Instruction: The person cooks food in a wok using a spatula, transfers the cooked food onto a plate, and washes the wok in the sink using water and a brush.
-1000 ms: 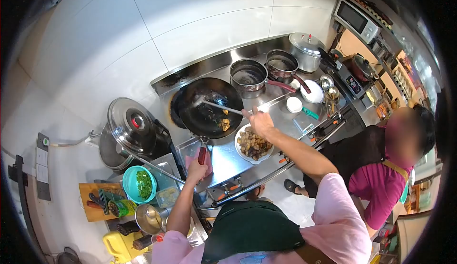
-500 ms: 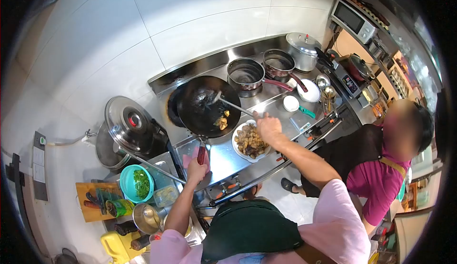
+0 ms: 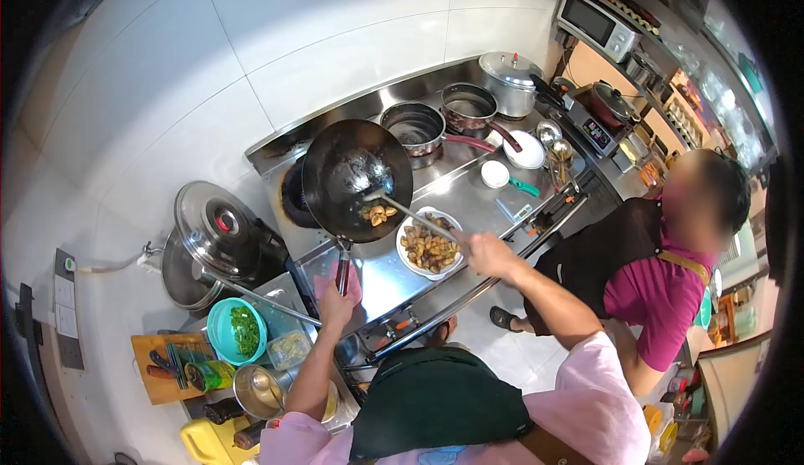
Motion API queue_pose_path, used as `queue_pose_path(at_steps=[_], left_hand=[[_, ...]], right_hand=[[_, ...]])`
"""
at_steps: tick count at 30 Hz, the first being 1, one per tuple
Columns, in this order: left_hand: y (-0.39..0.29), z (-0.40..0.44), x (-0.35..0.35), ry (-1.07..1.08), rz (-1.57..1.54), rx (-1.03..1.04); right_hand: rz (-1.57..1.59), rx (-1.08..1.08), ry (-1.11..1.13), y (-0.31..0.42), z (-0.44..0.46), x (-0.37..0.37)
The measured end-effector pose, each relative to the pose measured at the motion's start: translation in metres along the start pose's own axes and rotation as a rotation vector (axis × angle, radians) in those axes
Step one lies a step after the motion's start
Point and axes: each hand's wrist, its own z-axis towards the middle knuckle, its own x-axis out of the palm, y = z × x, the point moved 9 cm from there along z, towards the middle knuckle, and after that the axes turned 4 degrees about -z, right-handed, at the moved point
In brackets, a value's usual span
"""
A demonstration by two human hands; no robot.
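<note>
My left hand (image 3: 337, 307) is closed round the red-brown handle (image 3: 342, 271) of a black wok (image 3: 339, 163), with a pink cloth (image 3: 353, 289) at the grip. The wok is tilted towards the plate. In my right hand (image 3: 492, 255) is a long-handled metal spatula (image 3: 420, 221); its head is inside the wok, by a few browned food pieces (image 3: 379, 214) near the lower rim. Directly beside the wok, a white plate (image 3: 435, 274) holds a heap of similar browned pieces (image 3: 428, 245).
Two saucepans (image 3: 412, 130) and a pressure cooker (image 3: 508, 84) line the stove's back. A white bowl (image 3: 495, 174) and ladles (image 3: 549, 134) lie right. A turquoise bowl of greens (image 3: 219, 331) and large lidded pot (image 3: 188, 276) stand left. Another person (image 3: 603, 251) stands close on the right.
The spatula head has come down the wok towards the food pieces, and my right hand has drawn back nearer my body. My left hand keeps its grip on the handle. The camera view has shifted slightly.
</note>
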Motion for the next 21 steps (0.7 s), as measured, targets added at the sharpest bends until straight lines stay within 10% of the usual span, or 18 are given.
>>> queue_pose_path(at_steps=[11,21], left_hand=[[0.011,0.005,0.000,0.041,0.057,0.153],[-0.014,-0.007,0.008,0.013,0.118,0.157]], right_hand=[[-0.414,0.079,0.227,-0.068,-0.004,-0.091],[-0.322,0.177,-0.146,-0.057,-0.033,-0.013]])
